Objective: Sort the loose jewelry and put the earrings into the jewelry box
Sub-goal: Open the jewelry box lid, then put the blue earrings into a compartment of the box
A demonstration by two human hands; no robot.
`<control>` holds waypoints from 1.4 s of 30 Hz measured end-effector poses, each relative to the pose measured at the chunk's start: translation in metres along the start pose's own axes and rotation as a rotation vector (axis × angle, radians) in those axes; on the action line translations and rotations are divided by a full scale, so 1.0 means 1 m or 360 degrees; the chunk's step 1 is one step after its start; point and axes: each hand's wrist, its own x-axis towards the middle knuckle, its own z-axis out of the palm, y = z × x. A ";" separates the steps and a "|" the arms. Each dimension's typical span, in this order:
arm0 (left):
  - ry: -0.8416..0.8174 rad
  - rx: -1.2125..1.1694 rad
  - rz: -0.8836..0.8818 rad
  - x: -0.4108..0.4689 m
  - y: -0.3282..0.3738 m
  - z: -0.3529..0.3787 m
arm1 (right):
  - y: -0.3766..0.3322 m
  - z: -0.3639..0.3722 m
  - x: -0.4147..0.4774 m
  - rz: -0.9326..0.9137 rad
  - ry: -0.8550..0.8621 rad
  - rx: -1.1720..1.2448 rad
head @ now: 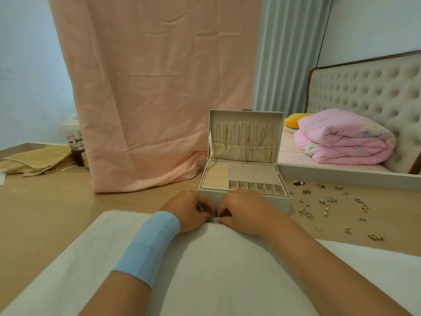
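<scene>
A cream jewelry box (pixel 245 179) stands open on the wooden floor, its lid upright with thin chains hanging inside. Its tray has ring rolls on the left, a perforated earring panel and a row of small compartments. My left hand (pixel 189 210) and my right hand (pixel 241 213) meet just in front of the box, fingers curled, pinching a tiny piece of jewelry (pixel 214 216) between their fingertips; it is mostly hidden. Several loose earrings and rings (pixel 328 206) lie scattered on the floor right of the box.
A white cloth (pixel 205 270) covers my lap under both forearms. A pink curtain (pixel 155 87) hangs behind the box. A low bed with a folded pink quilt (pixel 344 137) is at the right. A beige towel (pixel 38 160) and a jar (pixel 76 147) sit far left.
</scene>
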 end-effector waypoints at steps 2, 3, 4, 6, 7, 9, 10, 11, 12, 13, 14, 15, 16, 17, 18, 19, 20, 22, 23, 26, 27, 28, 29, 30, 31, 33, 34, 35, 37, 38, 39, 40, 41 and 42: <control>0.0003 -0.0018 0.0033 -0.001 0.000 0.001 | 0.003 -0.002 -0.002 0.0030 0.0009 0.0098; 0.0009 -0.0027 0.0055 0.000 -0.001 0.002 | 0.005 -0.004 -0.002 0.0060 0.0010 0.0190; 0.0022 -0.0059 0.0072 0.000 -0.001 0.003 | 0.008 -0.006 -0.001 0.0101 0.0029 0.0321; 0.0067 -0.0204 0.0087 0.002 -0.001 0.005 | 0.013 -0.011 -0.001 0.0233 0.0111 0.0717; 0.0104 -0.0307 0.0081 0.003 0.000 0.006 | 0.015 -0.014 -0.001 0.0306 0.0148 0.0966; 0.0190 -0.0554 0.0064 0.004 0.004 0.007 | 0.019 -0.021 -0.002 0.0436 0.0196 0.1435; 0.0220 -0.0704 0.0060 0.004 0.006 0.008 | 0.021 -0.024 -0.002 0.0466 0.0215 0.1603; 0.0237 -0.0858 0.0051 0.004 0.009 0.007 | 0.023 -0.027 -0.003 0.0468 0.0229 0.1718; 0.0246 -0.0980 0.0038 0.005 0.012 0.007 | 0.025 -0.029 -0.003 0.0464 0.0233 0.1808; 0.0257 -0.1063 0.0016 0.004 0.016 0.006 | 0.026 -0.031 -0.003 0.0464 0.0229 0.1876; 0.0276 -0.1114 -0.0010 0.004 0.018 0.006 | 0.026 -0.033 -0.002 0.0477 0.0216 0.1939; 0.0299 -0.1151 -0.0041 0.004 0.020 0.005 | 0.028 -0.035 -0.002 0.0494 0.0191 0.1995; 0.0320 -0.1170 -0.0064 0.004 0.022 0.004 | 0.028 -0.037 -0.003 0.0507 0.0153 0.2035; 0.0333 -0.1176 -0.0075 0.004 0.025 0.002 | 0.030 -0.038 -0.004 0.0512 0.0117 0.2051; 0.0339 -0.1174 -0.0065 0.006 0.027 0.000 | 0.031 -0.039 -0.005 0.0512 0.0090 0.2053; 0.0340 -0.1160 -0.0049 0.008 0.029 -0.002 | 0.032 -0.040 -0.005 0.0514 0.0084 0.2050; 0.0339 -0.1118 -0.0020 0.012 0.031 -0.006 | 0.033 -0.041 -0.005 0.0525 0.0103 0.2041; 0.0283 -0.0978 0.0021 0.022 0.035 -0.015 | 0.036 -0.042 -0.004 0.0596 0.0223 0.2018; 0.0223 -0.0917 0.0031 0.027 0.039 -0.021 | 0.038 -0.042 -0.004 0.0643 0.0305 0.1997; 0.0094 -0.0835 0.0086 0.046 0.044 -0.033 | 0.044 -0.043 -0.002 0.0725 0.0512 0.1901; 0.0104 -0.0816 0.0083 0.052 0.046 -0.035 | 0.046 -0.042 -0.002 0.0737 0.0568 0.1865; 0.0133 -0.0771 0.0066 0.059 0.047 -0.035 | 0.048 -0.041 -0.002 0.0749 0.0615 0.1836; 0.0173 -0.0728 0.0043 0.064 0.048 -0.034 | 0.050 -0.040 -0.002 0.0756 0.0648 0.1825; 0.0234 -0.0684 0.0031 0.069 0.047 -0.032 | 0.051 -0.040 -0.003 0.0746 0.0654 0.1822; 0.0297 -0.0671 0.0026 0.073 0.047 -0.029 | 0.052 -0.039 -0.003 0.0715 0.0627 0.1810; 0.0379 -0.0681 0.0097 0.077 0.046 -0.024 | 0.054 -0.038 -0.004 0.0641 0.0538 0.1790; 0.0383 -0.0674 0.0164 0.079 0.045 -0.022 | 0.055 -0.038 -0.003 0.0629 0.0501 0.1824; 0.0384 -0.0656 0.0223 0.080 0.045 -0.021 | 0.056 -0.038 -0.002 0.0641 0.0472 0.1884; 0.0412 -0.0624 0.0315 0.081 0.045 -0.020 | 0.060 -0.040 0.004 0.0684 0.0425 0.2011; 0.0437 -0.0624 0.0341 0.082 0.045 -0.021 | 0.061 -0.041 0.007 0.0694 0.0409 0.2041; 0.0460 -0.0626 0.0363 0.083 0.045 -0.022 | 0.063 -0.044 0.011 0.0696 0.0396 0.2071; 0.0481 -0.0618 0.0390 0.083 0.044 -0.022 | 0.064 -0.045 0.014 0.0695 0.0376 0.2110; 0.0503 -0.0603 0.0412 0.084 0.044 -0.023 | 0.066 -0.047 0.018 0.0699 0.0349 0.2143; 0.0529 -0.0590 0.0434 0.084 0.042 -0.023 | 0.067 -0.049 0.021 0.0697 0.0316 0.2130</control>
